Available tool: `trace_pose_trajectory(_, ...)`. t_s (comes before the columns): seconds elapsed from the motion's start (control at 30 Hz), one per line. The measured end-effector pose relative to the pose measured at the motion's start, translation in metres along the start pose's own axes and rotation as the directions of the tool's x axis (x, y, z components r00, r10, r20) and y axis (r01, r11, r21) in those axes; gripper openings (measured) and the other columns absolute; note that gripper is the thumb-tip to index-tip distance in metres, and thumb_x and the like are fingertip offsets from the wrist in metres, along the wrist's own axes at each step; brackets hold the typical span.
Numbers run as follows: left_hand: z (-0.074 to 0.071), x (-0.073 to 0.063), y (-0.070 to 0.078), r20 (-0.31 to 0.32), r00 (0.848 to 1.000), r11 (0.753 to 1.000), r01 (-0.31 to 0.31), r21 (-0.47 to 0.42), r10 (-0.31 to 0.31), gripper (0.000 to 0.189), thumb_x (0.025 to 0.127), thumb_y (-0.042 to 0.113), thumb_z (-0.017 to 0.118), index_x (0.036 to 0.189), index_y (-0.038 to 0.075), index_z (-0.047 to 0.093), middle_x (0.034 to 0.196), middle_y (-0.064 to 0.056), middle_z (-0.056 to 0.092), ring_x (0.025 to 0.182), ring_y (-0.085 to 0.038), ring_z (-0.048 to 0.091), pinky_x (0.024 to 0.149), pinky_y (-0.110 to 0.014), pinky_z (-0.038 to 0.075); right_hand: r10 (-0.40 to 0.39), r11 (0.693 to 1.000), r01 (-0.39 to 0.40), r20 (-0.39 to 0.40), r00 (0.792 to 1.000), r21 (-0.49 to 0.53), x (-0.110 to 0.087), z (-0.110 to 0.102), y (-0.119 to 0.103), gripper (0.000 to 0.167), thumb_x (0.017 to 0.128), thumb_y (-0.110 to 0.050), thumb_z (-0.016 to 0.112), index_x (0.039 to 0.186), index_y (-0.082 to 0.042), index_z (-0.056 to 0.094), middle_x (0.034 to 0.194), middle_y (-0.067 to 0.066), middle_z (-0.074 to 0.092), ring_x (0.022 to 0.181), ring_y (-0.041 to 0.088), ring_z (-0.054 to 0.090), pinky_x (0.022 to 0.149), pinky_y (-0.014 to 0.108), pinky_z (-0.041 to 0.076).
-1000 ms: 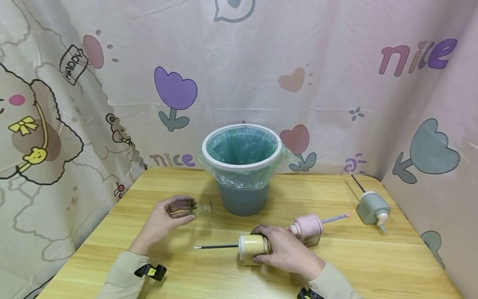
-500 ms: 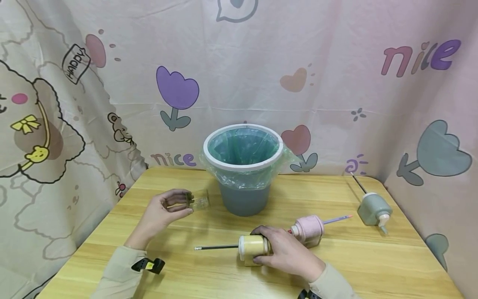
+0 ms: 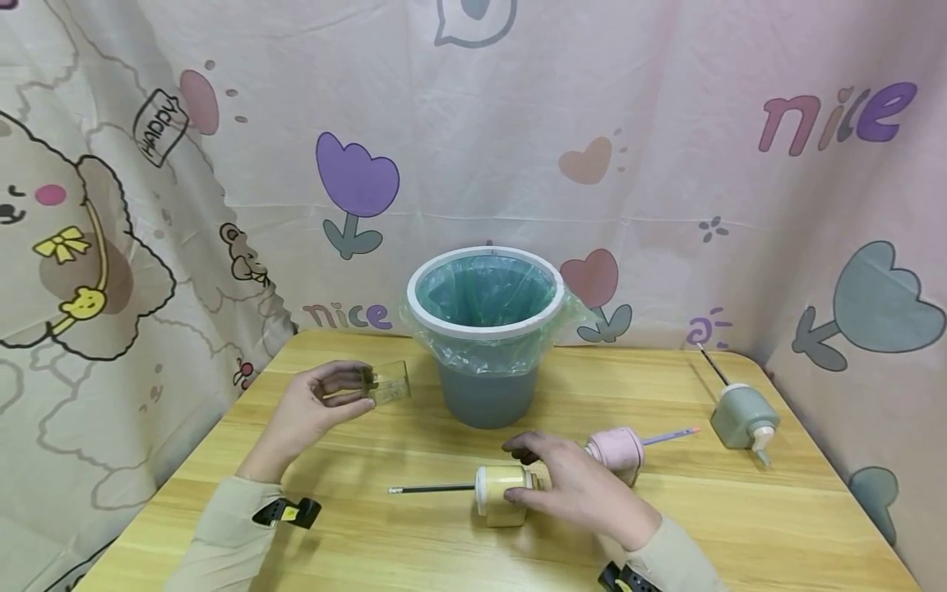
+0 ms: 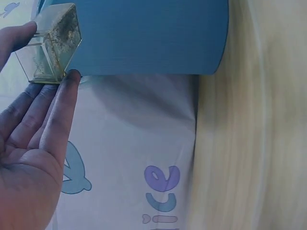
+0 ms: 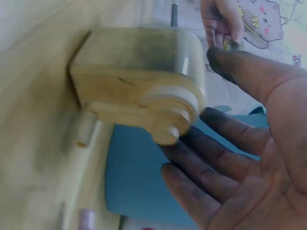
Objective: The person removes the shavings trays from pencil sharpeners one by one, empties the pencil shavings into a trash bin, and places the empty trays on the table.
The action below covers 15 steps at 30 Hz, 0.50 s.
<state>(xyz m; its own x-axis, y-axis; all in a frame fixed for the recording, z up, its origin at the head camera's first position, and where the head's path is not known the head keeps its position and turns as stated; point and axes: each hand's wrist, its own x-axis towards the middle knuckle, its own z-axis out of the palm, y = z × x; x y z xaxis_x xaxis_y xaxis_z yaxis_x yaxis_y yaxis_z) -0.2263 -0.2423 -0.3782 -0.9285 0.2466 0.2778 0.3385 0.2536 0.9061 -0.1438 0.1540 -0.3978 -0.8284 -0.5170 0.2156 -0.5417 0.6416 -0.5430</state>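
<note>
While pinching clear shavings box (image 3: 389,384) in left hand (image 3: 311,409), left of wastebasket (image 3: 487,399), just loosened spread right hand (image 3: 575,487), holding nothing, from yellow pencil sharpener (image 3: 503,495) in front, apparently done steadying.

The near sharpener (image 3: 497,496) is pale yellow edged in off-white; a dark pencil (image 3: 436,489) there ends in white. Just right of it, a pink sharpener (image 3: 620,450) pairs with a lilac pencil (image 3: 668,437) tipped in coral. The far right sharpener (image 3: 743,413) is grey-green with a white collar. The see-through container (image 3: 388,385) has a yellowish tint and grey mottling. The bin (image 3: 488,399) is blue-grey, its rim (image 3: 484,332) white, its liner (image 3: 481,355) translucent green. Yellow, streaky wood grain covers the desk (image 3: 370,543). The whitish curtain (image 3: 473,148) carries purple, red and grey-green tulips (image 3: 358,177) and multicoloured lettering (image 3: 867,123). The sleeves (image 3: 231,526) are beige.
</note>
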Motion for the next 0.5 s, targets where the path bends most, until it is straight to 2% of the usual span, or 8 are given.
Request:
trace_pose_trajectory(0.13,-0.003,0.002,0.006,-0.005,1.000,1.000,-0.011,-0.005,0.011,0.054,0.089,0.003,0.086,0.138,-0.005,0.063,0.119,0.001,0.078,0.106,-0.009,0.078,0.093,-0.029,0.066,0.004,1.000,-0.003,-0.024,1.000,0.030,0.000,-0.011,0.000,0.048,0.099,-0.039,0.078,0.136,-0.011,0.068,0.129,0.005,0.076,0.116,0.024,0.075,0.101,0.043,0.063)
trace_pose_trajectory(0.33,-0.007,0.007,0.019,-0.010,0.999,0.999,-0.038,-0.018,0.038,0.052,0.089,0.000,0.085,0.136,-0.006,0.063,0.116,0.002,0.079,0.105,-0.012,0.079,0.093,-0.028,0.066,0.000,1.000,-0.001,-0.097,0.995,-0.004,0.002,-0.029,0.000,0.042,0.098,-0.033,0.079,0.132,-0.011,0.070,0.124,0.002,0.077,0.112,0.022,0.075,0.098,0.044,0.065)
trace_pose_trajectory(0.5,-0.011,0.012,0.031,-0.015,0.998,0.998,-0.058,0.014,0.058,0.050,0.090,0.001,0.084,0.135,-0.006,0.064,0.115,0.005,0.079,0.102,-0.007,0.079,0.092,-0.027,0.066,0.036,0.999,-0.041,-0.148,0.988,-0.029,0.003,-0.047,0.001,0.042,0.098,-0.035,0.079,0.132,-0.013,0.071,0.127,0.001,0.077,0.114,0.023,0.075,0.101,0.049,0.063)
